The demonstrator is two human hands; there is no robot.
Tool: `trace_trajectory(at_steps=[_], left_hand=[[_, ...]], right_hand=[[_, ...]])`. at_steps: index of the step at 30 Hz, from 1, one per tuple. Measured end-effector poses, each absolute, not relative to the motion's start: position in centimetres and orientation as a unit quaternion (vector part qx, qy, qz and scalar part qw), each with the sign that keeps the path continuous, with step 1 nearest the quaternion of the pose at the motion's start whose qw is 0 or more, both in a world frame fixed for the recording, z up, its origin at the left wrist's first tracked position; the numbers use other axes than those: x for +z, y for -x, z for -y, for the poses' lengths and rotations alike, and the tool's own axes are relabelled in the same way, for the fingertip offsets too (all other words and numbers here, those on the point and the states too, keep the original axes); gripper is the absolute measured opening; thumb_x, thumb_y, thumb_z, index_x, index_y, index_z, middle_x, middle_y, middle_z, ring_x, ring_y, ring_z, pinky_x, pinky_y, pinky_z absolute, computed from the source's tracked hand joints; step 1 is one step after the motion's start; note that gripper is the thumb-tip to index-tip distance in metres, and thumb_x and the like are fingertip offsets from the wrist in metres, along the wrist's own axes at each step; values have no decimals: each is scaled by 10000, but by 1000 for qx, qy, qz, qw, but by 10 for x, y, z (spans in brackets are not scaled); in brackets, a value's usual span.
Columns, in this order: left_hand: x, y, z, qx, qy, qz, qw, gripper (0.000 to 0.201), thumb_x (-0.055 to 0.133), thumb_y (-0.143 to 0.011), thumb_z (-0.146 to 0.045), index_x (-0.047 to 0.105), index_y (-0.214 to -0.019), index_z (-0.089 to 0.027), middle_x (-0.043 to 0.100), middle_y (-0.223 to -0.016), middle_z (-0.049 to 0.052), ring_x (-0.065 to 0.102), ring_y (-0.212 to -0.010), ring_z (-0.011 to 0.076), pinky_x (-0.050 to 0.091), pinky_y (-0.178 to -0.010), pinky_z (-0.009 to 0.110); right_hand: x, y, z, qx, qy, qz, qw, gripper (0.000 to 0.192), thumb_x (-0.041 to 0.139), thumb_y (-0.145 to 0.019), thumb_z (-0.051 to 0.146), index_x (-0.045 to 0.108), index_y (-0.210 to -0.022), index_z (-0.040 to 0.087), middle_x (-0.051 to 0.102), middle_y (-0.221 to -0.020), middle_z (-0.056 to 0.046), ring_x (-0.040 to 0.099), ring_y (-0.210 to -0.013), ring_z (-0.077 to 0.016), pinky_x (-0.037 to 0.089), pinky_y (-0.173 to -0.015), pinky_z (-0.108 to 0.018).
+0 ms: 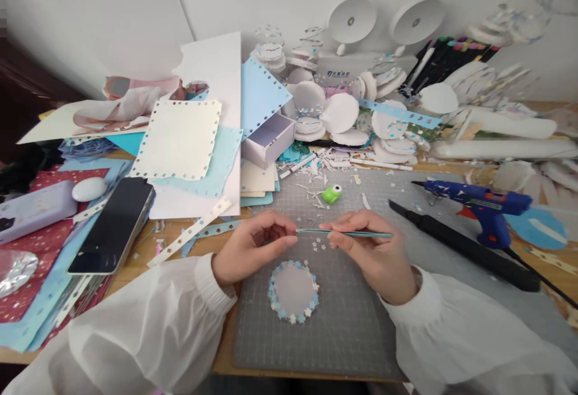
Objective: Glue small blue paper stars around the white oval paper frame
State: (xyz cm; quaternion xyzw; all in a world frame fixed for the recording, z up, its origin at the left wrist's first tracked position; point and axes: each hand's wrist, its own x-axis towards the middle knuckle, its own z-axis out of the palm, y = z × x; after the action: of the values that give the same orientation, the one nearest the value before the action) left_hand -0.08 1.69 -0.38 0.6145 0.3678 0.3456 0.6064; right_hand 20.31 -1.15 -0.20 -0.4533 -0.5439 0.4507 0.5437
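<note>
My right hand (378,256) grips a pair of slim blue tweezers (370,234), held level with their tips to the left. At those tips, my left hand (253,245) is closed in a pinch; anything between its fingers is too small to make out. Below both hands lies a round whitish disc (294,289), its rim ringed with small blue and white paper flowers (292,318). Several loose white paper flowers (320,243) are scattered on the grey cutting mat (347,329) under the tweezers. A green craft punch (332,194) stands just beyond.
On the right are a blue glue gun (481,199) and a long black tool (469,247). A phone (112,226) and punched paper sheets (180,139) lie left. White discs (341,114), paper scraps and an open drawer box (270,140) crowd the back.
</note>
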Motion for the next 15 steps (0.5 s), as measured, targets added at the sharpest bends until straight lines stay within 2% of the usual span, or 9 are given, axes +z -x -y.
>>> trace_trajectory(at_steps=[10, 15], left_hand=[[-3, 2, -19, 335, -589, -383, 627, 189, 669, -773, -296, 622, -787, -114, 565, -694, 25, 478, -602, 96, 404, -535, 212], [-2, 2, -18, 338, -581, -382, 634, 171, 666, -775, -277, 634, -795, -110, 574, -698, 30, 479, -604, 98, 400, -541, 215]], right_hand=[[-3, -203, 12, 482, 441, 534, 536, 81, 701, -747, 200, 620, -743, 209, 661, -758, -24, 683, -772, -179, 562, -569, -260], [-6, -207, 12, 504, 430, 503, 555, 84, 687, -768, 200, 613, -785, 237, 639, -700, 6, 664, -751, -163, 537, -616, -285]])
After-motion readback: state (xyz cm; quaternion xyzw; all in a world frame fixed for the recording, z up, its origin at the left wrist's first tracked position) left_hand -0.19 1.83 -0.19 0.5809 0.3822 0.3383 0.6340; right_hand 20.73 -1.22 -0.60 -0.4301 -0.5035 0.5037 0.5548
